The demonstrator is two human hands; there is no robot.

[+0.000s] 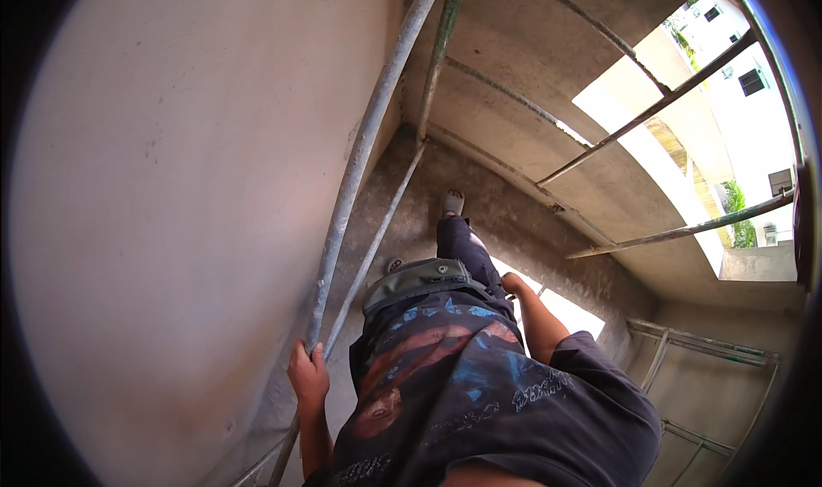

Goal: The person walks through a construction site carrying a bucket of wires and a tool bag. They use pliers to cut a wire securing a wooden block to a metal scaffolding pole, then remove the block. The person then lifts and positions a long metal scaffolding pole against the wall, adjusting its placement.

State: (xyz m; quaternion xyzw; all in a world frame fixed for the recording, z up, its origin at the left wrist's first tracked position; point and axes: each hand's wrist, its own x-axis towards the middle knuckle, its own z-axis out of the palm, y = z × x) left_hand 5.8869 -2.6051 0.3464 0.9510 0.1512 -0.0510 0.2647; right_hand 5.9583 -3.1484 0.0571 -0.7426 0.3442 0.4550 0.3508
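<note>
My left hand [307,373] is wrapped round a grey metal scaffold pole [358,157], which slants up and away beside the plastered wall at left. A thinner scaffold brace [377,240] runs close to the right of that pole. My right hand [512,283] hangs low by my dark trousers [467,246], its fingers curled. What it holds, if anything, is hidden against the dark cloth. A grey-green waist bag [419,283] sits across my front, over my dark printed T-shirt [437,350].
A smooth plastered wall [180,196] fills the left. Scaffold bars [651,110] cross the right, before a low wall and a bright opening with buildings outside. Another scaffold frame [698,341] stands at lower right. My sandalled foot [453,201] rests on the concrete floor [411,179].
</note>
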